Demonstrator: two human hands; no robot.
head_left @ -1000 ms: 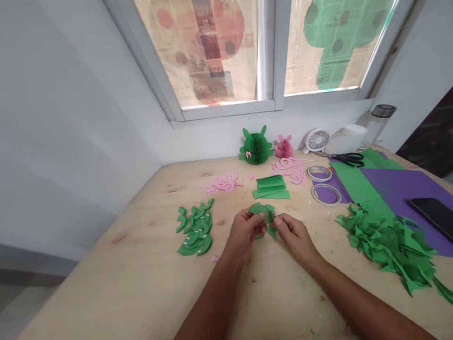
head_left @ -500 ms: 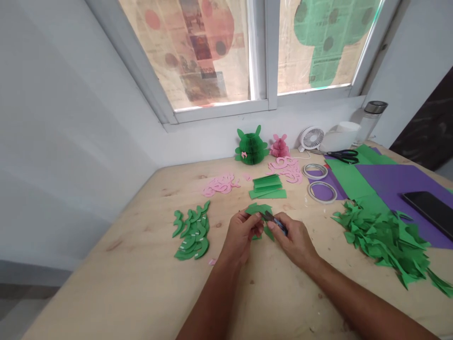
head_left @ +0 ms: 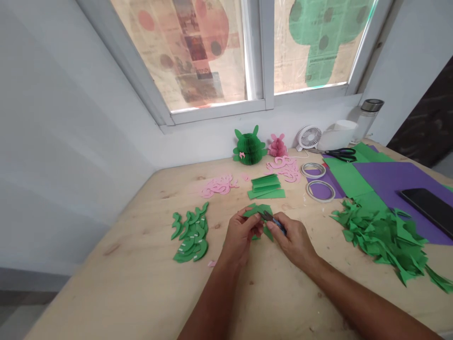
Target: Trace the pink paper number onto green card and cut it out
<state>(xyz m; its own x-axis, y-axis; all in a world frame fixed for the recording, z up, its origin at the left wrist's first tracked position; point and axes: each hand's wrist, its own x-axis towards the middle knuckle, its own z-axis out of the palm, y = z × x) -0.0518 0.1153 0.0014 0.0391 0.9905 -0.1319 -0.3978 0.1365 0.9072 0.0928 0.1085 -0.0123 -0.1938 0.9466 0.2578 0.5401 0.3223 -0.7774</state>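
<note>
My left hand (head_left: 241, 232) is closed on a piece of green paper (head_left: 257, 210), with thumb and fingers pinching its lower edge. My right hand (head_left: 292, 238) is wrapped round small scissors (head_left: 277, 224) with dark blades and a bluish handle. Their blades meet the green paper just right of my left fingertips. Below the blades, another bit of green paper (head_left: 268, 233) shows between the hands; whether it is joined to the held piece I cannot tell. Left of my hands lie curved green paper cutouts (head_left: 193, 238), several with small white strips on them.
Folded green paper (head_left: 265, 183) lies beyond my hands, between pink cutouts (head_left: 218, 185). Two tape rolls (head_left: 320, 183) and black-handled scissors (head_left: 341, 154) are farther right. A heap of green scraps (head_left: 385, 241) and a phone (head_left: 428, 208) occupy the right side. A green paper figure (head_left: 249, 150) stands by the wall.
The view has shifted slightly, moving the background a little left. Both hands keep nearly the same pose at the green paper, with the scissors still against it.
</note>
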